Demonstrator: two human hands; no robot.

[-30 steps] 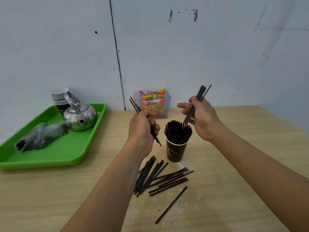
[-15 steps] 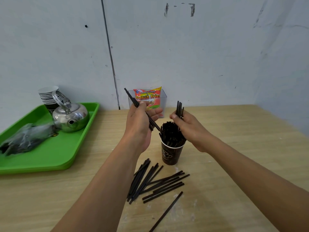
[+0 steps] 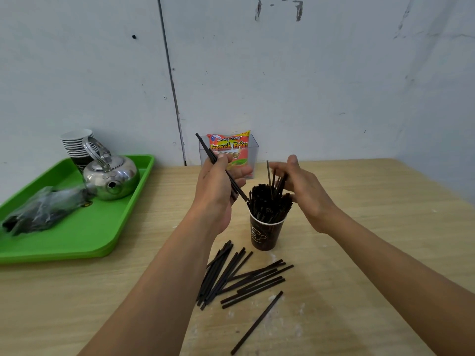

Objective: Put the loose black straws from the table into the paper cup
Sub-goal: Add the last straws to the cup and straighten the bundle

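**Straws: 1 cup packed, 1 pile left on table**

2 bare hands are up over 1 dark paper cup point(image 3: 264, 235), which stands upright mid-table and is crammed w/ black straws point(image 3: 262, 204); too many to count.

The left hand point(image 3: 218, 186) has its fingers and thumb curled round a small bunch of held straws point(image 3: 205, 147), approx. 2–3, exact no. unclear. The bunch is tilted, w/ the top end up-left toward the wall and the bottom end at the cup's left rim.

The right hand point(image 3: 305, 186) is just right of the cup top, w/ thumb up and fingers straight and spread, gripping nothing. About 4 taller straws point(image 3: 268, 176) stick up out of the cup beside its palm; whether they touch it can't be told.

The loose straws point(image 3: 239, 276) lie on the wooden table point(image 3: 372, 201) in front of the cup, between the forearms: 1 overlapping fan-shaped pile, well over 10, no exact count possible. 1 single straw point(image 3: 257, 322) lies apart, nearer the camera.

Behind the cup, at the wall, 1 clear box point(image 3: 253, 152) holds 1 snack packet point(image 3: 228, 147) marked "French Fries".

At left, 1 green tray point(image 3: 102, 240) carries 3 things: 1 steel kettle point(image 3: 110, 176), 1 stack of cups point(image 3: 77, 145) behind it (approx. 7–8 rims) and 1 crumpled plastic bag point(image 3: 43, 211) w/ dark contents.
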